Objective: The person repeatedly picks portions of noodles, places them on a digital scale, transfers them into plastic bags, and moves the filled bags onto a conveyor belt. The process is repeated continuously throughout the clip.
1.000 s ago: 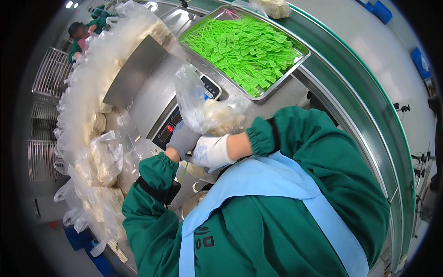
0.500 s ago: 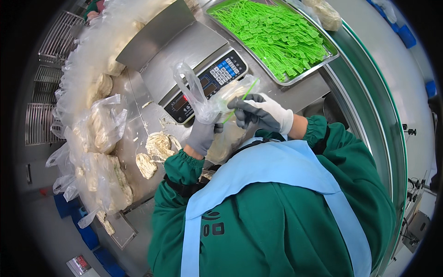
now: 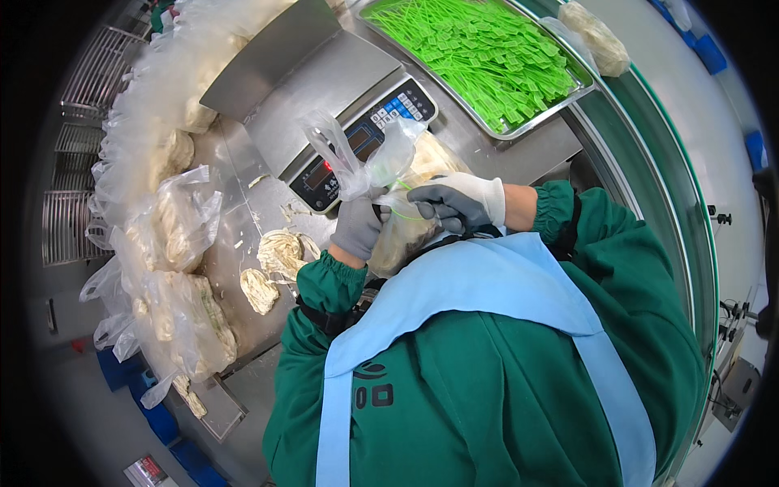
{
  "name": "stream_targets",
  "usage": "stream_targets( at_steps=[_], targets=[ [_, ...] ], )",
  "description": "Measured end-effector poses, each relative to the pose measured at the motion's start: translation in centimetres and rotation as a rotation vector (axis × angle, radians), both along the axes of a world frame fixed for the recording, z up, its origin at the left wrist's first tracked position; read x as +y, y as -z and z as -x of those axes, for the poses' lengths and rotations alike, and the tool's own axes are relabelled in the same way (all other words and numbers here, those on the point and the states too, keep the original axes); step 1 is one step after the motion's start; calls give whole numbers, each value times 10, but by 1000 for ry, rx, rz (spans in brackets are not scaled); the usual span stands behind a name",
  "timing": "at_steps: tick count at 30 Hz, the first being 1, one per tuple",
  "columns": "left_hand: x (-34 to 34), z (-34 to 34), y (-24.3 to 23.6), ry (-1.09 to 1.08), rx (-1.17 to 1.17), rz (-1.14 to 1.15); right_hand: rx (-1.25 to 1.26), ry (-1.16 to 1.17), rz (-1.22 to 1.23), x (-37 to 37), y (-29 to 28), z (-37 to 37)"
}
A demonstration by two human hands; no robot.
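Note:
My left hand, in a grey glove, grips the gathered neck of a clear plastic bag with pale food inside. A thin bright-green tie curves round the neck. My right hand, in a white glove with grey-coated fingers, is closed on the tie beside the neck. The bag's looped handles stand up above my left hand, over a digital scale with a steel platform. At the back right lies a steel tray heaped with green ties.
Filled clear bags are piled along the left. Loose pale clumps lie on the steel table. A bent metal panel stands behind the scale. A green conveyor runs along the right, with another bag on it.
The green tie, held straight half a second ago, now curves round the bag's neck. My right hand has moved lower. A second earlier both hands were bunched together further left, covering the neck.

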State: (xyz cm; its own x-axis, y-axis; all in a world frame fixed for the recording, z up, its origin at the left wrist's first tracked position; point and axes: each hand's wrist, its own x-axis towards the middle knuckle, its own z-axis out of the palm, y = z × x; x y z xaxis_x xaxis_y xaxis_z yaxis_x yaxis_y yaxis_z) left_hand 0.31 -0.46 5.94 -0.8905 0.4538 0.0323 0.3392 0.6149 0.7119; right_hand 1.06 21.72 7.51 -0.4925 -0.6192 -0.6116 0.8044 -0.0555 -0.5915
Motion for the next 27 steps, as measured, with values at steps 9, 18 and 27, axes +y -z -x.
stream_targets(
  at_steps=[9, 18, 27],
  targets=[
    [1, 0, -1, -109, -167, -53, -55, 5, 29, -4, -8, 4],
    [-1, -1, -2, -99, -188, -86, -73, 2, 33, -3, -3, 3],
    [27, -1, 28, -152, -412, -848, 292, -168, -177, -8, -10, 33]
  ],
)
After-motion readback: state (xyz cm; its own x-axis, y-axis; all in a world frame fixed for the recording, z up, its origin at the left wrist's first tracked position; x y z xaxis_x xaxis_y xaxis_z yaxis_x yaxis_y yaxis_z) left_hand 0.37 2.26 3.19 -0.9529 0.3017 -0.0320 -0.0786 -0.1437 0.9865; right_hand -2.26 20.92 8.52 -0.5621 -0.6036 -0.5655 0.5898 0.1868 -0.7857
